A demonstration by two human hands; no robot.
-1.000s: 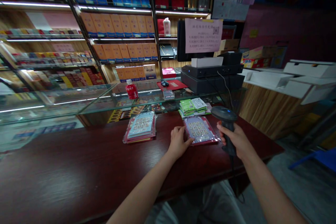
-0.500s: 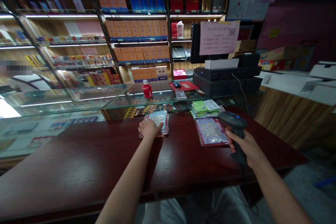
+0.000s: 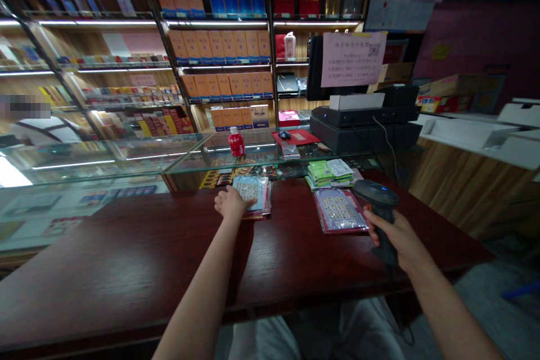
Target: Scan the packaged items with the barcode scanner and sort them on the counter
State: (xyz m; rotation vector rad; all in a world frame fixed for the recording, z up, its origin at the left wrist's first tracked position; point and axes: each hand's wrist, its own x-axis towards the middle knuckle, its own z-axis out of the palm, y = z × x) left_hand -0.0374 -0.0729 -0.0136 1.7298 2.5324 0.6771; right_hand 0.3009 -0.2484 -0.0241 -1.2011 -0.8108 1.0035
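Scanner [image 3: 377,193] in right hand [image 3: 399,236], fingers wrapped round handle, head just beside lilac-topped stack [image 3: 340,211] of wrapped packets. Left hand [image 3: 231,202] at left edge of blue-topped stack [image 3: 258,194], thumb apart from fingers and laid toward top packet. Pinching or only resting: cannot tell, fingertips partly hidden. Both stacks flat on dark red table [image 3: 139,247], well apart. Green packets [image 3: 320,174] right behind lilac-topped stack; touching or not, hard to say.

Handling, judgement only: work thumb under one edge and separate a single packet; don't drag the whole pile. Looks like slick clear wrap, so likely to slip or cling in pairs; check for doubles. Watch glare off wrap: tilt packet or scanner slightly, don't aim square on. Code side too small to make out; find it before aiming, then smooth wrap flat there. Hold scanner clear of lilac-topped stack so as not to nudge it. Mind cable [image 3: 390,274] below handle; leave slack, avoid snagging on table edge.
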